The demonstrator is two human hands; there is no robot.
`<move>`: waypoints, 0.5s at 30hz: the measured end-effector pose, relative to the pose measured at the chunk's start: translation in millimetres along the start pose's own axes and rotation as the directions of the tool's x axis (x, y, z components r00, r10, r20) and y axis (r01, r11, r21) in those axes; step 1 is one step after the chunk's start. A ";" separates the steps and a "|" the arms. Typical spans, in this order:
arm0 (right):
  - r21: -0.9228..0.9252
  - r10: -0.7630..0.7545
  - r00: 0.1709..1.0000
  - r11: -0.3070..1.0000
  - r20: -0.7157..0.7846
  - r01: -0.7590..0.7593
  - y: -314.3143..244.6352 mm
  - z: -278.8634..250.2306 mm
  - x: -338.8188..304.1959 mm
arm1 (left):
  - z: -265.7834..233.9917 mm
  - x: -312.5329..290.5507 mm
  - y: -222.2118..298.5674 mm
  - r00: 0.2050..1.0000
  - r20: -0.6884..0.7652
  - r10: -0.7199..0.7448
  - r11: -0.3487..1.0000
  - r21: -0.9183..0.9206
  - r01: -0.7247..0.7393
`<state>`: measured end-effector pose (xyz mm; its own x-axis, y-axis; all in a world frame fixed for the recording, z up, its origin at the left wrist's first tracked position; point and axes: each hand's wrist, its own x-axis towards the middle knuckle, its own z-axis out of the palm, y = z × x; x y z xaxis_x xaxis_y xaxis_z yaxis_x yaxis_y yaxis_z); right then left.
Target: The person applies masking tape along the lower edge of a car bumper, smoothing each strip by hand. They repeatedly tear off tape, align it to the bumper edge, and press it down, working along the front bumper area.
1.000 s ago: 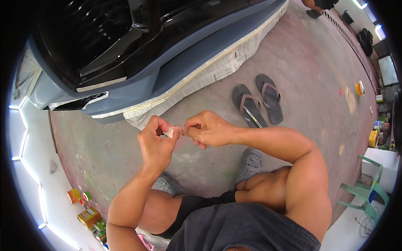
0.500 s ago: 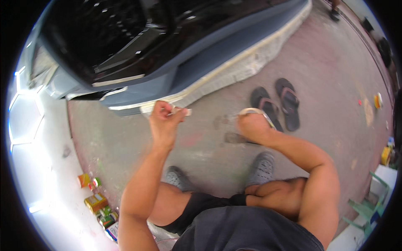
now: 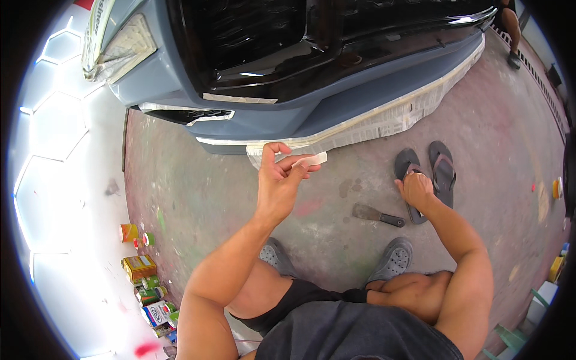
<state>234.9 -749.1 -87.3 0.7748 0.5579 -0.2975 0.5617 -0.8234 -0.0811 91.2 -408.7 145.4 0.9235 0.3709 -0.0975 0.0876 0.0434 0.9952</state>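
Between the fingers of my left hand (image 3: 281,183) is a short pale strip of masking tape (image 3: 312,160), pinched at one end, with the index finger raised. This hand is in front of the lower edge of a grey car bumper (image 3: 240,129), which is masked along the bottom with tape and newspaper (image 3: 384,123). Over the left one of two dark flip-flops (image 3: 408,157) is my right hand (image 3: 417,191), its fingers curled downward. Whatever lies under those fingers is hidden. A putty knife (image 3: 378,214) with a dark handle lies on the floor between my hands.
The other flip-flop (image 3: 443,171) lies to the right. Several paint cans (image 3: 139,267) line the white wall at left. A masked headlight (image 3: 129,48) is at upper left. A person's leg (image 3: 511,33) shows at upper right, and a green stool (image 3: 510,339) at lower right.
My right hand has moved right, over the flip-flop; the tape roll seen at it before is out of sight. My left hand has drawn slightly away from the bumper edge with the tape strip. The view has shifted.
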 end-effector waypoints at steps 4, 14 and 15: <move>0.083 0.114 0.989 0.989 0.092 -0.122 -4.7 -8.6 9.0 | -11.0 -5.4 7.7 0.999 0.042 -0.017 0.988 0.152 0.010; 0.285 0.274 0.961 0.920 0.026 -0.270 -3.7 -7.8 6.1 | -24.8 -16.6 19.3 0.998 0.055 0.009 0.999 0.046 -0.012; 0.282 0.243 0.970 0.930 0.006 -0.234 -5.8 -12.3 5.7 | -25.5 -16.9 22.1 0.998 0.057 0.008 1.000 0.029 -0.010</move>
<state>239.6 -739.8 -76.9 0.8861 0.3408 -0.3141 0.2590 -0.9261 -0.2744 68.0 -390.4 168.9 0.9439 0.3180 -0.0886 0.0891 0.0131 0.9959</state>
